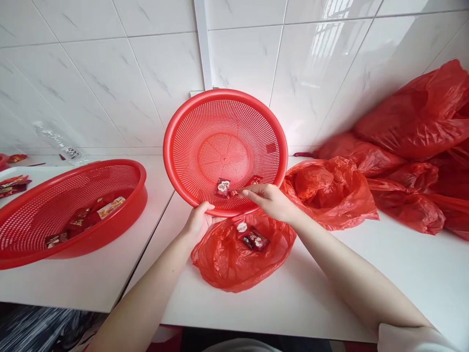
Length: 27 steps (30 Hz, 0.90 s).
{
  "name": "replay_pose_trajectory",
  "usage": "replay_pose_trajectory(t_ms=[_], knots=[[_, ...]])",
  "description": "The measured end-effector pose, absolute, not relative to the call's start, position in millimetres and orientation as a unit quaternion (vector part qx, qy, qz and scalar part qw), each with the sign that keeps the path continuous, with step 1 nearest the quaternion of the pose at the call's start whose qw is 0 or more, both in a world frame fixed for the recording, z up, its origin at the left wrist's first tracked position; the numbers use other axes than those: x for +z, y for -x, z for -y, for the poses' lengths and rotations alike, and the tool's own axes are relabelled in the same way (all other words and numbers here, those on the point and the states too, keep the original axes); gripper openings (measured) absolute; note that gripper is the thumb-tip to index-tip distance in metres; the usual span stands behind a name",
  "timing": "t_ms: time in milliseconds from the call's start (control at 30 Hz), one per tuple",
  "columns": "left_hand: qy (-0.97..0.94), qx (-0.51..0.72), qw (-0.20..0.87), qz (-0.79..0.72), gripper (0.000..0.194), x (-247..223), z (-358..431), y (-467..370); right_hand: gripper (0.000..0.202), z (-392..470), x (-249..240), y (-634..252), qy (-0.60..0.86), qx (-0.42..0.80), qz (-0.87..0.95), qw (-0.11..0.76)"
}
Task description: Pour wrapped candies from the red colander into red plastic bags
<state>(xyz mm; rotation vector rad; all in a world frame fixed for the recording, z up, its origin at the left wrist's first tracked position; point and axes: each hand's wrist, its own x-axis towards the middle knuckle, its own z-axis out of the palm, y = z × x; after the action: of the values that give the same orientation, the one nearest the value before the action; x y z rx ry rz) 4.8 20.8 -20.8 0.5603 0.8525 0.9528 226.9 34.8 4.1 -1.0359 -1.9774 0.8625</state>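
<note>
A red plastic colander [227,115] stands tilted, its open side facing me. My left hand [200,222] holds its near rim, thumb over the edge. Inside it, my right hand [269,199] has its thumb and fingers pinched at a small red packet [234,193]. A dark red wrapped snack packet [222,187] lies just left of those fingertips, and another packet is partly hidden behind the hand. Below the rim, an open red plastic bag [238,274] sits on the white table, with a few dark red packets [256,239] in it.
A second red colander [137,195] with several packets stands at the left. Another red bag [330,195] lies right of the tilted colander, and full red bags [414,117] are piled at the far right. A clear plastic bottle [62,144] lies by the tiled wall [242,58].
</note>
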Motion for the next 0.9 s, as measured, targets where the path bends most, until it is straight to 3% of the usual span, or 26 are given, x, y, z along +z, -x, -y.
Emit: replay_pose_trajectory(t_ms=[133, 233, 333, 500, 600, 733, 833, 900], knots=[[-0.283, 0.442, 0.759, -0.385, 0.017, -20.7, -13.3, -11.7, 0.043, -36.3, -9.9, -223.8, 0.424, 0.140, 0.847, 0.288], [-0.314, 0.453, 0.739, -0.387, 0.005, -25.9, -11.2, -14.5, 0.061, -38.8, -20.5, -224.3, 0.419, 0.098, 0.879, 0.208], [-0.349, 0.471, 0.700, -0.408, 0.004, -29.3, -14.1, -13.2, 0.058, -39.9, -19.2, -226.6, 0.364, 0.145, 0.900, 0.192], [-0.371, 0.487, 0.679, -0.406, 0.009, -27.8, -23.6, -7.1, 0.030, -39.2, -3.8, -228.1, 0.329, 0.266, 0.862, 0.280], [-0.369, 0.503, 0.673, -0.397, 0.009, -29.2, -28.1, -3.1, 0.036, -39.4, -0.3, -228.9, 0.341, 0.375, 0.796, 0.331], [-0.369, 0.514, 0.667, -0.394, 0.008, -31.0, -32.1, 2.4, 0.044, -39.1, 2.0, -232.3, 0.349, 0.472, 0.737, 0.334], [-0.374, 0.515, 0.665, -0.390, 0.008, -27.4, -31.9, 4.0, 0.046, -36.1, 6.4, -232.6, 0.366, 0.465, 0.736, 0.328], [-0.380, 0.513, 0.663, -0.391, 0.008, -23.7, -28.7, 2.2, 0.046, -34.2, 7.1, -230.3, 0.372, 0.391, 0.769, 0.342]])
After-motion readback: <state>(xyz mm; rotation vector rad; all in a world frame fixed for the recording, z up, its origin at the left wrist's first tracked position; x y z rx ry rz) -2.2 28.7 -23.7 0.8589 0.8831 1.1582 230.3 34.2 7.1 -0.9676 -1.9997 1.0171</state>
